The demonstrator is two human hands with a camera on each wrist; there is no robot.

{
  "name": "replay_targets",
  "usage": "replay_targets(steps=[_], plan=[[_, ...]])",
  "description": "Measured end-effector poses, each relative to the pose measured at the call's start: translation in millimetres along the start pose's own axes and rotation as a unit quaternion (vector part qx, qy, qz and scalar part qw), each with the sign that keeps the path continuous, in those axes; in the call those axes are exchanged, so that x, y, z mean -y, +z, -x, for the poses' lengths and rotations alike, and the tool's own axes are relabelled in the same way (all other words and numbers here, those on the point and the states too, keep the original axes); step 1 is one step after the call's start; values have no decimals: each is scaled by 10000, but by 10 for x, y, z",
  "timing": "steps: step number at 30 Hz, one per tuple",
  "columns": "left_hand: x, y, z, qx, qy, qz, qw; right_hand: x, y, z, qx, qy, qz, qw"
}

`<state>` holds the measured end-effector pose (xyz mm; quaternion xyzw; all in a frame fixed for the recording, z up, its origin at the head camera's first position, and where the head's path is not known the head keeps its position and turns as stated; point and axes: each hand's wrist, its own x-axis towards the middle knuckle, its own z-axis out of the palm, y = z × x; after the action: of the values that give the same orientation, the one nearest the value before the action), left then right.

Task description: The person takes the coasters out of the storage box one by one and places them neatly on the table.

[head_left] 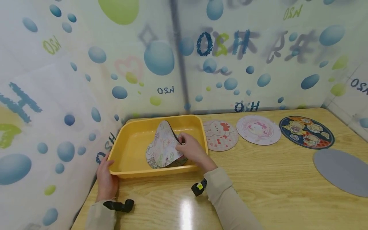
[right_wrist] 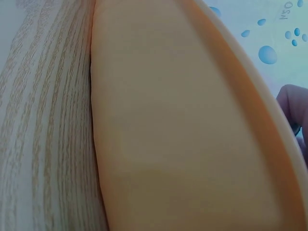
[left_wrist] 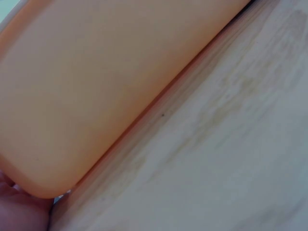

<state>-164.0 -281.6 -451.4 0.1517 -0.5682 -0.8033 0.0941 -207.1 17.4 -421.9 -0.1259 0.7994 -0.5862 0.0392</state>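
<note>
A yellow plastic tray (head_left: 130, 132) stands on the wooden table at the left, against the wall. My left hand (head_left: 105, 175) holds its front left corner, thumb on the rim. My right hand (head_left: 192, 150) reaches into the tray and pinches a round patterned mat (head_left: 164, 145), which is bent upward. Another mat (head_left: 150, 157) lies flat under it in the tray. The left wrist view shows the tray's outer wall (left_wrist: 96, 86) close up with a bit of my hand (left_wrist: 19, 209). In the right wrist view the tray's side (right_wrist: 173, 130) fills the frame and a fingertip (right_wrist: 293, 103) shows past the rim.
Right of the tray three round printed mats lie in a row: a rabbit one (head_left: 220, 134), a pink one (head_left: 258, 129) and a dark blue one (head_left: 306, 132). A plain grey mat (head_left: 342, 171) lies at the right edge. Bubble-patterned walls (head_left: 178, 64) close in the table's back and left.
</note>
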Motion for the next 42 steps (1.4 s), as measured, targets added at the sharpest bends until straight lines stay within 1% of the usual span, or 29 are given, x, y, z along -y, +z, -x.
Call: replay_targets(steps=[7,12,15,21,26,30,34,37,42], plan=[[-8,9,4,-39,76,-18,10000,-2,-4,-10,-47,1,-45,10000],[-2,6,5,-35,49,23,10000,-14,1,-11,-14,5,-80,10000],[5,2,4,-51,4,-35,10000,-28,8,-13,21,27,-126,9999],[11,-9,6,-79,-3,-1,10000,-37,13,-19,-17,-38,-241,9997],[14,-7,-1,-49,55,15,10000,-26,-8,-22,-18,29,-741,9972],[17,-2,-6,-20,99,101,9999,-13,-27,-24,-6,84,-1276,9918],[18,4,-5,-60,92,89,9999,12,-45,-11,-31,59,-1624,9867],[18,8,-4,-45,96,68,9999,19,-56,-6,-61,39,-1744,9846],[9,15,3,-14,123,100,9999,4,-63,-19,-91,-56,-1701,9854]])
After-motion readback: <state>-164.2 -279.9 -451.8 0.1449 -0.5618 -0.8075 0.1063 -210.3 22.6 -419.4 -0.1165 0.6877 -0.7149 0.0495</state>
